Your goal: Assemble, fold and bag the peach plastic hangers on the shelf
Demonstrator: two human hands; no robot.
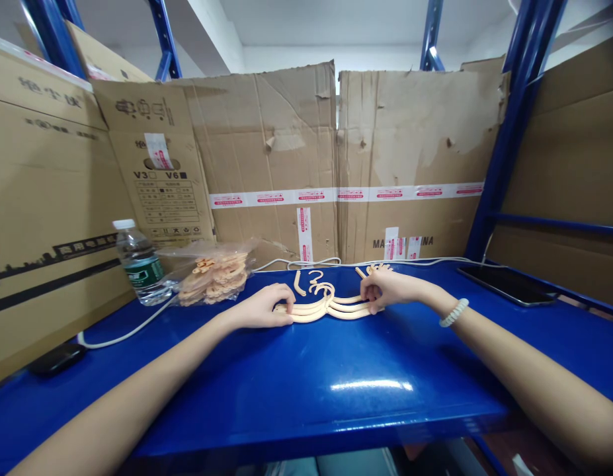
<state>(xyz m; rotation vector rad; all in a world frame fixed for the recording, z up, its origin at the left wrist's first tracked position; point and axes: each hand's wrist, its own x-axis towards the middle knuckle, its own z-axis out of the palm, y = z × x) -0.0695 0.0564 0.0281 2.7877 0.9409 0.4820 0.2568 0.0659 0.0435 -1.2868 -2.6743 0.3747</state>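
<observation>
Several cream-coloured hangers (309, 313) lie side by side on the blue shelf top, their hooks (326, 291) bunched in the middle and pointing away from me. The fingers of my left hand (267, 305) are closed round the left ends of the hangers. At the other side my right hand (391, 291) pinches the right ends between thumb and fingers. Just beyond the hangers lie a loose curved piece (299, 284) and a separate hook (316, 274) of the same colour. More cream pieces (378, 268) lie behind my right hand, which partly hides them.
Left of the hangers sit a clear bag of cream parts (217, 274) and a water bottle (141, 264). A black device (58, 359) lies front left, a dark phone (507, 284) far right. A white cable (420, 262) runs along the back, below cardboard walls (266, 152).
</observation>
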